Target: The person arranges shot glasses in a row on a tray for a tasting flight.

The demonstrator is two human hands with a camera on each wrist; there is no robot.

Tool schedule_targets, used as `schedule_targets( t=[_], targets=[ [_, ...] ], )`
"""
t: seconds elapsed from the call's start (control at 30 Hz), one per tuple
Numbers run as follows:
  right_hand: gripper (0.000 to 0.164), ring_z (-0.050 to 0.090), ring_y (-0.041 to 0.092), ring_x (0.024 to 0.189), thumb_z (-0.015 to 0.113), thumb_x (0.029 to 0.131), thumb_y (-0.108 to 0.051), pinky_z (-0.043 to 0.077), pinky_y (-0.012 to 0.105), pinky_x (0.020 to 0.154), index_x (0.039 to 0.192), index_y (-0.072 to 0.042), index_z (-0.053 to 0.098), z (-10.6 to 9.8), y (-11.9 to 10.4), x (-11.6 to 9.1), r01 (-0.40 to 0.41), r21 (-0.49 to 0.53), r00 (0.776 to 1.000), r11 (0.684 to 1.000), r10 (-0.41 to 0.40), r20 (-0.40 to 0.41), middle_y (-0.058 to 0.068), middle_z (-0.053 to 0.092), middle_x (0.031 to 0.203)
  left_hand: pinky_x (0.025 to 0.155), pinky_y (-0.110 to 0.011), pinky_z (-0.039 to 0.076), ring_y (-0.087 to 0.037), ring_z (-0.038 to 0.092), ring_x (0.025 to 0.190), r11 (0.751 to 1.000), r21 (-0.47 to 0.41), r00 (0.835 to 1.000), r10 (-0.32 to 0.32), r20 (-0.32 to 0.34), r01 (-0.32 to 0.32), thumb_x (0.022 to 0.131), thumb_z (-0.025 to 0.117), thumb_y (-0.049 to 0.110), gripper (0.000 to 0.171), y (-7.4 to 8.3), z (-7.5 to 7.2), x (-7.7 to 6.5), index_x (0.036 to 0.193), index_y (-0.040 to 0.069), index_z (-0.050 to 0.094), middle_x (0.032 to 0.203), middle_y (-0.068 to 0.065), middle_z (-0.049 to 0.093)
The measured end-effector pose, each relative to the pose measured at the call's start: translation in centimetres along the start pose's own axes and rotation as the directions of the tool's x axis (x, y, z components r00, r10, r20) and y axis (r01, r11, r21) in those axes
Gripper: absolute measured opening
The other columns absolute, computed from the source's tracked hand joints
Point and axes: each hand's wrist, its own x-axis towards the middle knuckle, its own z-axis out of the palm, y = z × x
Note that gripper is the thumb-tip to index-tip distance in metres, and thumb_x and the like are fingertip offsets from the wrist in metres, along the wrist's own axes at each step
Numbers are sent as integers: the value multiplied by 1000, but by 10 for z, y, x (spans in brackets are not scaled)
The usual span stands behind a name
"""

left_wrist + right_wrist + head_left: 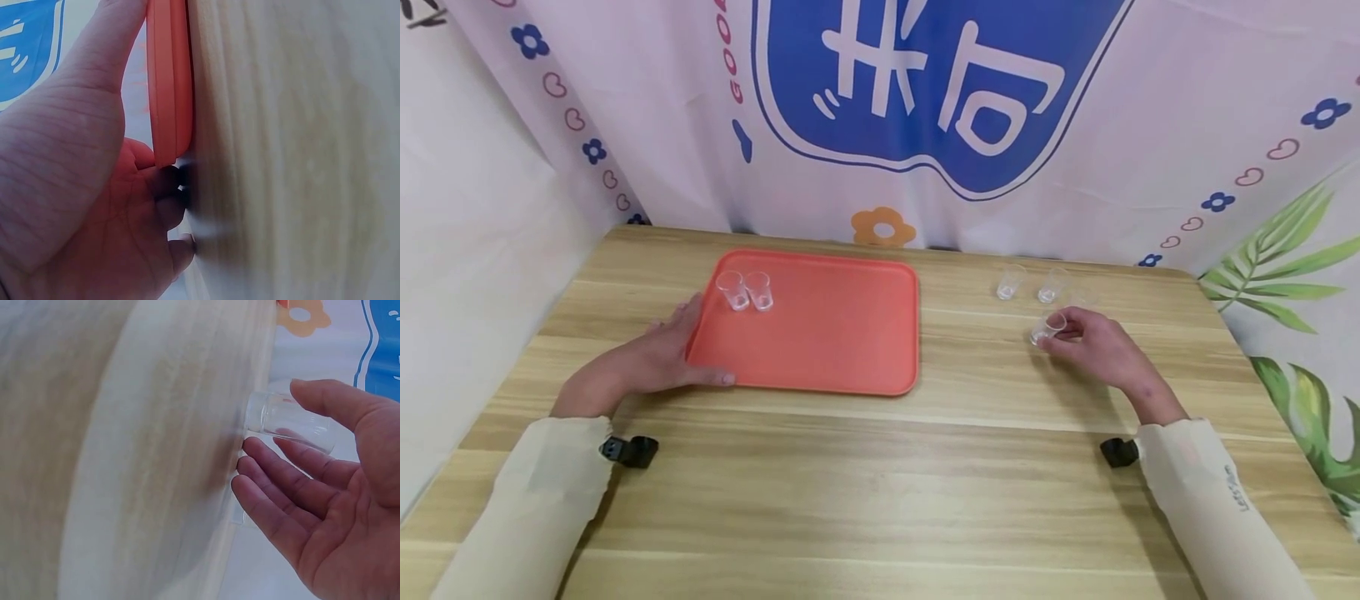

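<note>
My right hand (1097,342) is at a small clear shot glass (1043,331) on the right of the table, thumb and index finger on either side of it. In the right wrist view the thumb lies along the glass (287,419), and the other fingers reach toward the tabletop. My left hand (658,354) spans the near left corner of a red tray (827,333). Its thumb lies along the front rim, and the fingers extend beside the left rim. On the tray's left part, two clear shot glasses (733,292) stand upright side by side.
Behind the right hand stand more shot glasses (1009,283), one partly hidden and faint. The wooden table (880,492) reaches back to a printed curtain (820,192). White fabric (475,217) hangs on the left.
</note>
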Motion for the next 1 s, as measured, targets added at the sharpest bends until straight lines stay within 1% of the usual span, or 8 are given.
schedule_targets(
  t=[0.23,0.33,0.53,0.83,1.0],
  targets=[
    [40,63,37,114,71,100,-30,46,57,102,124,1,63,2,0,3,18,-42,999,999,-20,-27,24,67,122,115,-74,3,-49,-4,152,1000,14,1000,6,-7,-6,84,79,59,134,0,-1,1,162,7,-16,168,-27,-5],
    [40,63,38,114,71,100,-29,46,57,102,124,2,63,3,1,3,21,-46,999,999,-23,-24,24,67,122,114,-75,3,-52,-4,151,1000,22,1000,11,-2,-11,84,79,58,134,0,-1,0,161,4,-17,167,-29,-6],
    [37,63,39,114,71,100,-26,46,58,102,124,2,64,3,1,2,35,-55,999,998,-36,-31,24,67,121,114,-75,3,-50,-2,152,1000,16,1000,14,-6,-14,83,79,60,134,1,-1,0,162,6,-15,168,-28,-3],
    [34,64,39,111,72,100,-23,47,58,100,121,3,65,2,2,1,70,-60,996,996,-72,-44,24,68,118,114,-75,3,-51,-2,151,1000,17,1000,17,-10,-17,83,80,59,135,1,-3,0,162,3,-15,167,-29,-3],
    [34,64,40,111,71,100,-24,47,59,101,120,3,66,3,3,0,67,-55,996,996,-70,-46,24,69,117,114,-76,2,-52,-2,151,1000,5,1000,24,-13,-24,83,80,58,135,1,-1,-1,162,3,-14,167,-29,-2]
  ],
)
